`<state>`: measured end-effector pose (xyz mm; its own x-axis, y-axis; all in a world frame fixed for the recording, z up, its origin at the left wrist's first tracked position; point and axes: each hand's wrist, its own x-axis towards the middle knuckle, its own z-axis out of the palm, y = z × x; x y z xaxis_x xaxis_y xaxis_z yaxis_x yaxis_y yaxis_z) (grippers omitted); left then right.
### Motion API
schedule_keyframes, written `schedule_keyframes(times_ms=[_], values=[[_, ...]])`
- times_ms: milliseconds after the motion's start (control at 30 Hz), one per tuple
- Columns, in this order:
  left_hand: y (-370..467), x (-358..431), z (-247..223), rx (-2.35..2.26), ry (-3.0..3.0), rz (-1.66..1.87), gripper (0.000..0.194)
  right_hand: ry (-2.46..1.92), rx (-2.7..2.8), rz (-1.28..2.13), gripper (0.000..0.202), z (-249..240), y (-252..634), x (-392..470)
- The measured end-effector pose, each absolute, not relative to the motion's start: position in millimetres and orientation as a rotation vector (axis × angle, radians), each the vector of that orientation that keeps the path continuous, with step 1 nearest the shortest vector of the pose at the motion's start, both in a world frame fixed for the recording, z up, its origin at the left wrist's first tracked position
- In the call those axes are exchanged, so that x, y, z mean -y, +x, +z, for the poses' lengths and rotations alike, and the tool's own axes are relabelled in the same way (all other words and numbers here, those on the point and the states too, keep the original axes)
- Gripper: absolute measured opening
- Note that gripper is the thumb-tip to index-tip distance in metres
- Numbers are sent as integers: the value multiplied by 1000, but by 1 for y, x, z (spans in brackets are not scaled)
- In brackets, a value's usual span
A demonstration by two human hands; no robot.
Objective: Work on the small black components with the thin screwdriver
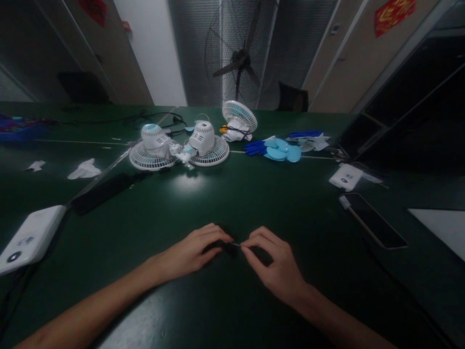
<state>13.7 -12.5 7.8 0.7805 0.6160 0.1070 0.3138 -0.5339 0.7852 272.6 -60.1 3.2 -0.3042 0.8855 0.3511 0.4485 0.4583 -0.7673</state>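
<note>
My left hand point(205, 247) rests low over the green table, its thumb and fingers closed on a small black object point(229, 248). The object is dark and partly covered by the fingers, so its kind is unclear. Facing it, my right hand point(274, 261) pinches a thin metal rod point(237, 245) between thumb and fingertips. The rod's left end meets the black object; whether it goes in or only touches cannot be made out. A dark patch shows under the right palm, either shadow or part of something held.
Two white fans point(152, 155) lie face down beyond the hands, and another fan point(240, 118) stands behind. Pale blue fan blades point(281, 150) lie beside blue gloves point(254, 147). A phone point(374, 220) and white device point(346, 177) are right; a larger white device point(32, 237) is left.
</note>
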Motion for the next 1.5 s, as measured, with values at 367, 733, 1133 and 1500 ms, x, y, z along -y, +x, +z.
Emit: schedule_keyframes(times_ms=[367,733,1133,1500], values=[[-101,-87,-2,-1436,2275,646,32,-1150,1920,796,12,4,275,61],[-200,-112,-6,-2002,1991,834,47,-1162,1915,787,13,4,273,60],[-195,-104,3,-2121,1599,1038,42,-1160,1932,767,12,1,275,60],[-183,-102,8,-2100,1580,1068,50,-1173,1934,739,12,4,274,60]])
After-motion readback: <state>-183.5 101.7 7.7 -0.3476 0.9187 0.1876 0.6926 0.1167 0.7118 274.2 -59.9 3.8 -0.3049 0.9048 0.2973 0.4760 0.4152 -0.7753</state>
